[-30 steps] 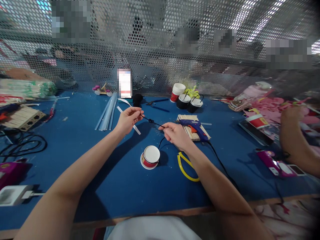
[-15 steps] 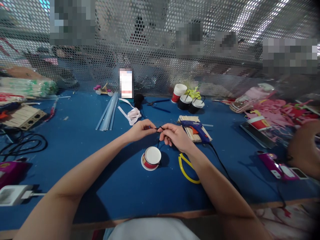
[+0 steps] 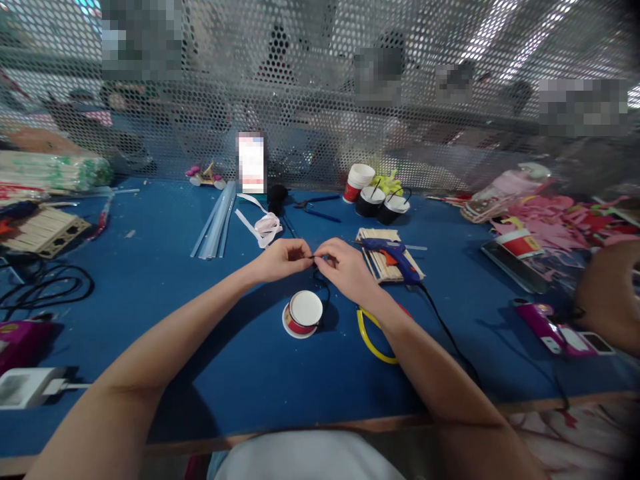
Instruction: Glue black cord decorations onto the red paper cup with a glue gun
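Observation:
My left hand [image 3: 289,259] pinches a thin black cord between thumb and fingers. My right hand [image 3: 345,267] has its fingertips closed on the same black cord [image 3: 328,288], close beside the left fingertips. The cord drops in a loose curve from my fingers to a small red and white paper cup [image 3: 303,315], which stands upside down on the blue table just below my hands. Under my right forearm lies a yellow-handled tool [image 3: 369,337], partly covered. A blue glue gun [image 3: 400,259] rests on a bundle of wooden sticks [image 3: 376,241] to the right.
Clear glue sticks [image 3: 218,227], pale pink ribbon [image 3: 268,227] and blue-handled pliers [image 3: 323,208] lie toward the back. Black-wrapped cups [image 3: 370,203] stand before the perforated metal screen [image 3: 310,100]. Another person's arm [image 3: 613,293] rests at right, near a purple device [image 3: 545,327].
My fingertips have drawn closer together over the cord. The right hand's fingers have curled in, and the cord now bows out to the right above the cup.

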A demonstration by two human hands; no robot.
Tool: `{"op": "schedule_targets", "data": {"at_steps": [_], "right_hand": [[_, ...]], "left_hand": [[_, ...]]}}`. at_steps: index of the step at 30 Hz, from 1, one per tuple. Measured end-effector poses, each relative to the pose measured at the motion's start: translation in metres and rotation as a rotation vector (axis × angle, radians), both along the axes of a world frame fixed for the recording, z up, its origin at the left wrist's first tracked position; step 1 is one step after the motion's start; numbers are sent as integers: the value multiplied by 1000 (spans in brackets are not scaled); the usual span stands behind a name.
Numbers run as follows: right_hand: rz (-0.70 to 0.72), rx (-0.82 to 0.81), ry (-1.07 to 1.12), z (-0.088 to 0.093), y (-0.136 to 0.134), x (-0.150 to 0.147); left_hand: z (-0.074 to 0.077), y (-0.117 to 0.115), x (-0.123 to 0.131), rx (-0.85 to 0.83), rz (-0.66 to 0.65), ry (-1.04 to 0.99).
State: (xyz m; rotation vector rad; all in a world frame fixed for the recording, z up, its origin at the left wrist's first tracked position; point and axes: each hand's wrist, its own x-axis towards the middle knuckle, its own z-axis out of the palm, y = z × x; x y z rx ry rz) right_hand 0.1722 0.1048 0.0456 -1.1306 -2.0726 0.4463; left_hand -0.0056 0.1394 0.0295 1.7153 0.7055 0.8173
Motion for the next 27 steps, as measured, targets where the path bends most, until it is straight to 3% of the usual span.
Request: {"op": "schedule_targets", "data": {"at_steps": [3,8,10,19,27], "right_hand": [[-61,-65,57,-1,2,-2],[-115,-565,502,0,3,1],[-104,-670,665,1,3,1],[-48,-723,1076,5,7,1],[20,-754,1221,1,10,2]], "left_hand": [[1,0,0,1,11,-9],[0,5,-3,73,126,-59],[-1,6,-4,94,144,-56],[-1,7,-4,82,135,-66],[2,4,-2,83,105,-75]]}}
